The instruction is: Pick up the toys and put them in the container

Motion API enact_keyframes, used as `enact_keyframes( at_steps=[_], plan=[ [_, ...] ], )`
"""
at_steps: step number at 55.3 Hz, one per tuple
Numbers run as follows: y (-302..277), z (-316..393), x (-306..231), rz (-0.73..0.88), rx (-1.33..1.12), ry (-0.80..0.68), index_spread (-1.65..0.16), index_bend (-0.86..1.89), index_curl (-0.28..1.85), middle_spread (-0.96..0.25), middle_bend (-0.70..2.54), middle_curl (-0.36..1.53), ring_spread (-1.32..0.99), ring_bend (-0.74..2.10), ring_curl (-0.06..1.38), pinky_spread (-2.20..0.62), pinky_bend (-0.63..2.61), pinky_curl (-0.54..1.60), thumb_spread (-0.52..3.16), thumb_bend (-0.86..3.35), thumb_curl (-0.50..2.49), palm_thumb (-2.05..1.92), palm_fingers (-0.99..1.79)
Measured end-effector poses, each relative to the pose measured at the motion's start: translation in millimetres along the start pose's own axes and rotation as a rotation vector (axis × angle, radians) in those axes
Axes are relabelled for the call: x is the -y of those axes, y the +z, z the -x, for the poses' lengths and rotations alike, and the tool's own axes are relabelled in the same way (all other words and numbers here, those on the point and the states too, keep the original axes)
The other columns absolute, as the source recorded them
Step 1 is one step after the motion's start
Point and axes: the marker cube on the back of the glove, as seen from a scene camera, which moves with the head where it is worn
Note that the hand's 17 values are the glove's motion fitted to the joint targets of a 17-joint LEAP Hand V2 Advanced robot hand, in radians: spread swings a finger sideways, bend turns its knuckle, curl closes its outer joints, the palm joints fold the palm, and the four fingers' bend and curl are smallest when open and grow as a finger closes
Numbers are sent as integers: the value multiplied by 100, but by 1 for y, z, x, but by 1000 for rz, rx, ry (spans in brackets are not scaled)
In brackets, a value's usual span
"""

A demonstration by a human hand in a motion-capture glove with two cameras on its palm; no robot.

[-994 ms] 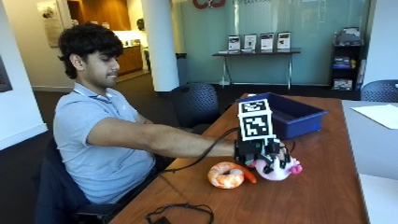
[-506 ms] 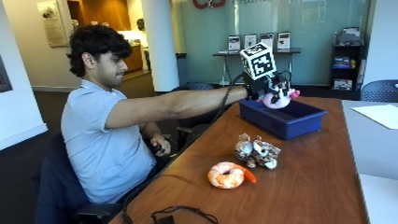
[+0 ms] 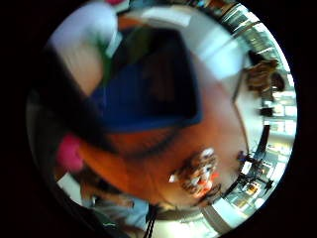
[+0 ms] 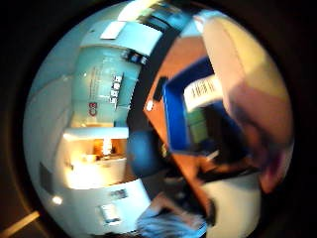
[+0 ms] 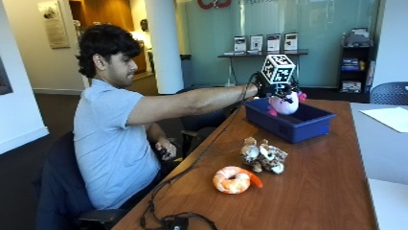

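While the gloved right hand (image 5: 275, 89) hangs over the blue container (image 5: 290, 120), the relation that matters is a vertical one: the bin's open mouth lies straight below the pink-and-white toy (image 5: 284, 102) that the hand's fingers are curled around, so the toy only needs to go down, not sideways. The table (image 5: 319, 191) carries everything else, and the container sits at its far end from the person, whose right arm is stretched out nearly level to reach it (the bare hand stays low by the lap, well away from the bin). The toy is held just above the container's rim, over its inside, not yet resting on the floor of the bin as far as I can tell. The little finger side palm view confirms it, with the container's dark interior filling the space close under the palm.

Nearer the person than the container, a spotted plush animal (image 5: 263, 155) lies on the table, and the orange shrimp toy (image 5: 234, 179) lies nearer still, just beside it. Both are still outside the container.
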Motion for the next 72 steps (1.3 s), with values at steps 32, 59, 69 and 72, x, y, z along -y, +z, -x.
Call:
enact_keyframes(
  at_steps=[32,59,69,72],
  plan=[
    [-20,-179,-173,163,-369,223,-34,21,33,1,14,23,-1,16,21,10,85,31,139,-2,25,-3,-13],
    [55,-243,-192,271,-299,204,-35,21,35,4,6,17,0,20,17,4,94,34,150,9,30,16,-9],
    [54,-237,-184,-56,-341,113,-32,18,34,8,16,14,-3,55,25,-28,121,38,163,30,39,46,57],
    [53,-237,-184,-116,-335,110,-30,15,33,7,22,16,-6,65,28,-32,117,38,160,34,42,55,71]
  ],
)
